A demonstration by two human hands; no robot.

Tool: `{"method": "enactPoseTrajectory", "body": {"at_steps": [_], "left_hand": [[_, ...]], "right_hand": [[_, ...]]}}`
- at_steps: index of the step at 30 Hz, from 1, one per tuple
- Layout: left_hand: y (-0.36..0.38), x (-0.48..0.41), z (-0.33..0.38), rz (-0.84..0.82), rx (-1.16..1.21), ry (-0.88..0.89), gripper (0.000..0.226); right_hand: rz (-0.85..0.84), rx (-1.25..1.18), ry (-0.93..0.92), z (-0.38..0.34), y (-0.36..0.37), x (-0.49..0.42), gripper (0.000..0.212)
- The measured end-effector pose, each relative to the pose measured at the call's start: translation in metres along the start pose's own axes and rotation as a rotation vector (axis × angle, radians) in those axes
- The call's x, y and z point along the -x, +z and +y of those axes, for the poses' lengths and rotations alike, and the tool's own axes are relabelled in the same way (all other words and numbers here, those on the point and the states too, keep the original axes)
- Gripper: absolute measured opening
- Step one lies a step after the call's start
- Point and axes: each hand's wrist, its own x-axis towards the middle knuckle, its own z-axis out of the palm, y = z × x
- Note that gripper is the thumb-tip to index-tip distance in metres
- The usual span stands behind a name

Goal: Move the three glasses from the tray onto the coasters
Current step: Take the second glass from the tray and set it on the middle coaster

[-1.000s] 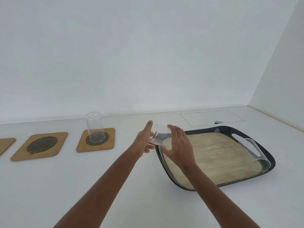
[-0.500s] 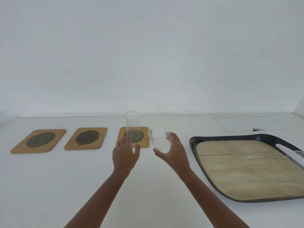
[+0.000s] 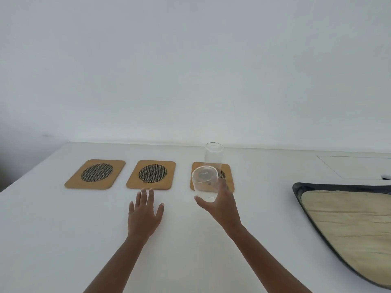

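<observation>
The fingers (image 3: 224, 188) of the right hand (image 3: 222, 205) wrap the lower part of a clear glass (image 3: 204, 183), thumb on its near left side, holding it tilted with the mouth toward the camera (small print shows through its base). Half a second ago this glass was held further right, short of the coasters; now it overlaps the right coaster (image 3: 227, 178) in the view, still off the worktop (image 3: 63, 240). The left hand (image 3: 145, 214) has dropped away from the glass and lies flat and spread, holding nothing, just in front of the middle coaster (image 3: 151, 175). A second glass (image 3: 213, 154) stands upright on the right coaster, unchanged. The left coaster (image 3: 95, 174) and the middle one are bare. The tray (image 3: 300, 191) has slid toward the right edge of the view, and the third glass on it is now out of sight.
</observation>
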Motion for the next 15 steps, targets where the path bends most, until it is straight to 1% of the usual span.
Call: {"method": "enactPoseTrajectory", "body": {"at_steps": [4,7,8,11,15], "left_hand": [[0.001,-0.006,-0.027,-0.034,-0.005,-0.006,0.064],[-0.001,-0.011,-0.041,-0.027,0.019,-0.010,0.078],[-0.001,-0.013,-0.045,-0.018,0.025,-0.004,0.077],[-0.001,-0.024,-0.057,0.010,0.028,0.012,0.065],[-0.004,-0.037,-0.069,0.023,0.037,0.015,0.063]], "right_hand": [[-0.001,-0.031,0.031,-0.009,0.028,-0.005,0.062],[0.002,-0.061,0.050,-0.015,0.048,-0.009,0.062],[0.003,-0.074,0.050,-0.017,0.055,-0.011,0.064],[0.006,-0.105,0.030,-0.024,0.073,-0.020,0.066],[0.023,-0.134,0.010,-0.033,0.094,-0.035,0.064]]}}
